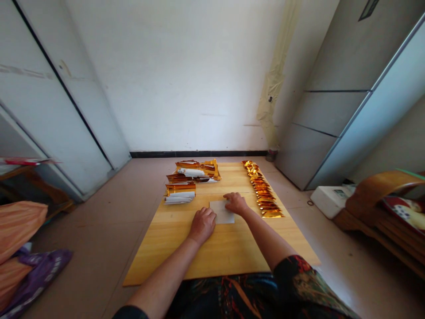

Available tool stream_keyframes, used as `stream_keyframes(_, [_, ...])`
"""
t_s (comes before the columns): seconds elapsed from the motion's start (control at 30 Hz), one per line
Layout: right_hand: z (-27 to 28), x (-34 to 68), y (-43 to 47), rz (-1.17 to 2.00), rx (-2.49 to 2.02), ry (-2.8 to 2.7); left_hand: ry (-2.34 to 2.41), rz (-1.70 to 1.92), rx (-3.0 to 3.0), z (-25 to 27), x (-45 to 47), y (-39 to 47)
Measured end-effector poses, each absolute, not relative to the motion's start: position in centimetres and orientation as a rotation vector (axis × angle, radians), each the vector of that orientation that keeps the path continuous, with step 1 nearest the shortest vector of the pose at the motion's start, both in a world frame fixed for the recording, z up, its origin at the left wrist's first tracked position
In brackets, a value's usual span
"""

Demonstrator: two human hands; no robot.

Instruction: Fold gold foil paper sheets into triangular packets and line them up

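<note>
A square sheet of white paper (224, 215) lies flat on the wooden board in front of me. My left hand (202, 223) rests at its left edge, fingers bent and close together, with the tips on the paper. At the upper right corner is my right hand (236, 204), its index finger stretched out to the left over the top edge and its other fingers partly hidden. Left of the hands lies a stack of folded white papers (179, 198) beside gold foil packaging (181, 189). A long row of gold foil packets (265, 195) runs along the right side.
The wooden board (186, 252) spans the space before my lap. Behind it stands a white wall (192, 88). A grey refrigerator (318, 110) and a white box (328, 201) are on the right. Orange and purple bags (40, 274) lie at the left.
</note>
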State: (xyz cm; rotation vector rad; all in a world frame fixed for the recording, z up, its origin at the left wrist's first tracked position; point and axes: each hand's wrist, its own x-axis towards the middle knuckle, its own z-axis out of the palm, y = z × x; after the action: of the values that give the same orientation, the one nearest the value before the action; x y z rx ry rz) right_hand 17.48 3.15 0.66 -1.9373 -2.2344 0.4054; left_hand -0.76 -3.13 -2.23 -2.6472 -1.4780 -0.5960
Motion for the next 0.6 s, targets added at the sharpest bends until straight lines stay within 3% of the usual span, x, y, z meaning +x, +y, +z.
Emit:
stream_keyframes(0.3, [2.1,16.5,4.2,0.403,-1.979,-2.367,-1.485,-0.631,-2.662,-2.2,-0.7,-3.2])
stream_keyframes(0.6, [2.3,16.4,1.4,0.072,-1.721,-2.573,-1.483,-0.628,-2.655,-2.2,-0.7,-3.3])
